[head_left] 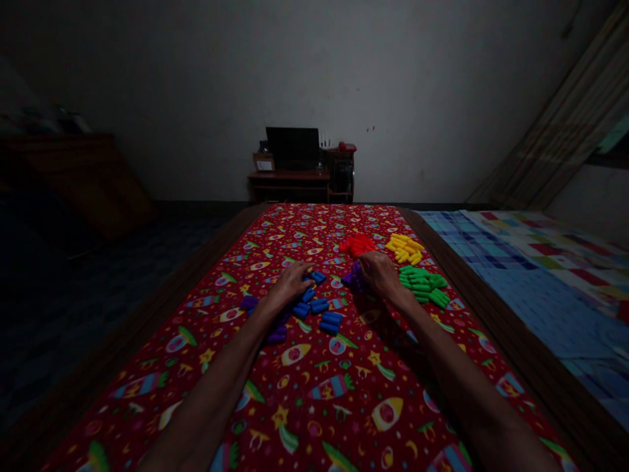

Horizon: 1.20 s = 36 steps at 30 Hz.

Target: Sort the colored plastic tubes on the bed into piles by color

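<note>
Both my arms reach forward over a table covered with a red patterned cloth [314, 393]. My left hand [289, 283] rests palm down, fingers curled, on a scatter of blue pegs [319, 307], with a few purple pegs [276, 335] beside my wrist. My right hand [379, 274] is closed over a small heap of purple pegs [352, 278]. Just right of it lies a pile of green pegs [423, 287]. Beyond my hands lie a red pile [358, 244] and a yellow pile [405, 249].
The table's wooden edge [472, 282] runs along the right, with a chequered mat [540, 275] on the floor beyond. A desk with a dark monitor [293, 148] stands against the far wall. A curtain [565, 124] hangs at the right. The room is dim.
</note>
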{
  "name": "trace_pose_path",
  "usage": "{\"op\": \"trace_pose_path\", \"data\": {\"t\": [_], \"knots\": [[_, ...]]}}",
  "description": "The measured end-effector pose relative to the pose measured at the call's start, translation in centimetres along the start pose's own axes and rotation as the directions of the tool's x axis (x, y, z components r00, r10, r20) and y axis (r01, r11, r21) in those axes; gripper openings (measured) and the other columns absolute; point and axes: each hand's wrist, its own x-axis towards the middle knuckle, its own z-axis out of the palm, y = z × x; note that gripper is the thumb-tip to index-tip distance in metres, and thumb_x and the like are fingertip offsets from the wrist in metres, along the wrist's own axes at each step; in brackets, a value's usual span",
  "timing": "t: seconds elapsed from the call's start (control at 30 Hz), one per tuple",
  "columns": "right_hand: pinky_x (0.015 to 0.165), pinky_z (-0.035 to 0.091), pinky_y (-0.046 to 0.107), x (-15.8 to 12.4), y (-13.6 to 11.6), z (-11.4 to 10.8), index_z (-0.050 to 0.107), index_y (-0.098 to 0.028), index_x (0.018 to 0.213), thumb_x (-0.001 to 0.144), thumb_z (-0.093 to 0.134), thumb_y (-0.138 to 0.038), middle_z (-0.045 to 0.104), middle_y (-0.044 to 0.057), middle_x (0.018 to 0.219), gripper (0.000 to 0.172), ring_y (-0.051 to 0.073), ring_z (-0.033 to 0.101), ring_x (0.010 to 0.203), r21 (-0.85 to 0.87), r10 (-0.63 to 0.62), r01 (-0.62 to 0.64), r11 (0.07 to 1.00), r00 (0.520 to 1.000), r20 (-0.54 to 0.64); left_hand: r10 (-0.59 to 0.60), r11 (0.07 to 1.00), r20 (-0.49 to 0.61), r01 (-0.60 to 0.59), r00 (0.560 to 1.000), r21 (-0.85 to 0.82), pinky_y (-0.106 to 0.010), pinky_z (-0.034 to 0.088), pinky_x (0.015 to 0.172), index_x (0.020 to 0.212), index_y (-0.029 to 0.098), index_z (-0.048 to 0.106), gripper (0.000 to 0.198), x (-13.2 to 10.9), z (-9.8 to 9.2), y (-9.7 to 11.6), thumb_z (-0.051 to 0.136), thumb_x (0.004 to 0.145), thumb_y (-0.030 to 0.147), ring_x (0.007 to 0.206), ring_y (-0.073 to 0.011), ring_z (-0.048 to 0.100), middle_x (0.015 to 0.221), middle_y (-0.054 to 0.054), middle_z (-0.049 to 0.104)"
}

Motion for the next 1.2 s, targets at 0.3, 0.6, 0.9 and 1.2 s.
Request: {"op": "trace_pose_path", "data": {"t": [0.3,0.6,0.9,1.2], "knots": [[0.053,0.016,0.028,-1.2,-6.1,-0.3,0.067,-0.015,0.084,0.087,0.046,-0.013,0.059,0.003,0.063,0.022,0.011,0.036,0.05,0.031,-0.178,0.177,0.984,0.932,0.317,-0.141,0.99,-0.003,0.141,0.99,0.009,-0.032,0.049,0.09,0.114,0.016,0.068,0.041,-2.2,-6.3,-2.2,0.05,0.084,0.037,0.103,-0.0245,0.065,0.114,-0.011,0.071],[0.055,0.021,0.026,-2.3,-8.4,1.2,0.063,-0.014,0.081,0.089,0.046,-0.011,0.062,0.004,0.068,0.019,0.01,0.041,0.054,0.157,-0.41,0.379,0.912,0.866,0.288,-0.04,0.999,0.231,0.034,0.972,0.031,-0.031,0.049,0.087,0.113,0.023,0.068,0.05,-10.7,-6.9,-0.3,0.07,0.069,0.046,0.101,-0.0258,0.064,0.111,-0.007,0.071],[0.061,0.03,0.024,-2.8,-9.1,1.7,0.063,-0.018,0.111,0.091,0.051,-0.018,0.068,0.006,0.087,0.023,0.014,0.056,0.072,0.157,-0.343,0.32,0.934,0.927,0.154,-0.098,0.976,0.053,0.106,0.994,-0.192,-0.028,0.052,0.073,0.095,0.021,0.072,0.032,-8.7,-4.0,2.3,0.051,0.083,0.042,0.075,-0.0193,0.067,0.087,-0.003,0.074],[0.058,0.029,0.025,-1.6,-6.2,0.3,0.066,-0.017,0.1,0.096,0.046,-0.031,0.07,0.008,0.082,0.025,0.015,0.059,0.067,0.09,-0.139,0.123,0.988,0.97,0.2,0.034,0.999,0.169,-0.027,0.985,-0.044,-0.033,0.047,0.09,0.114,0.024,0.066,0.039,-10.1,-6.2,2.8,0.061,0.078,0.041,0.101,-0.0237,0.064,0.11,-0.006,0.071]]}}
